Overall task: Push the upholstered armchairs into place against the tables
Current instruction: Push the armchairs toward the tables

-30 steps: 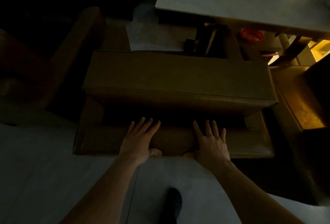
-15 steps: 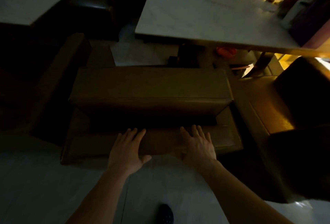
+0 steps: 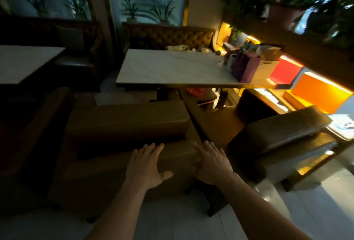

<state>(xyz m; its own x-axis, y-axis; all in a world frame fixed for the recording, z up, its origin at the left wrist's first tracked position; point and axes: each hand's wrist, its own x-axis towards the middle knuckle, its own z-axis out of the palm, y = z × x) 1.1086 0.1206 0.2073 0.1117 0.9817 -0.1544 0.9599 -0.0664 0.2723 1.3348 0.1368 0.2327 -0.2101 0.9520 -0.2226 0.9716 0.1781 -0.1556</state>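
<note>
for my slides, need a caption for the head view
Both hands, left and right, press flat on the armchair's back, facing the marble table.

Both hands, left (image 3: 146, 165) and right (image 3: 212, 163), lie flat on the armchair (image 3: 126, 123) back, fingers spread. Ahead, the tabletop (image 3: 172, 69) edge overhangs the seat front, so little room remains there. A second armchair (image 3: 277, 140) stands just beside on the right, a narrow dark gap between them. A third chair (image 3: 47, 117) crowds the left. The pale floor (image 3: 316, 201) behind lies open.
</note>
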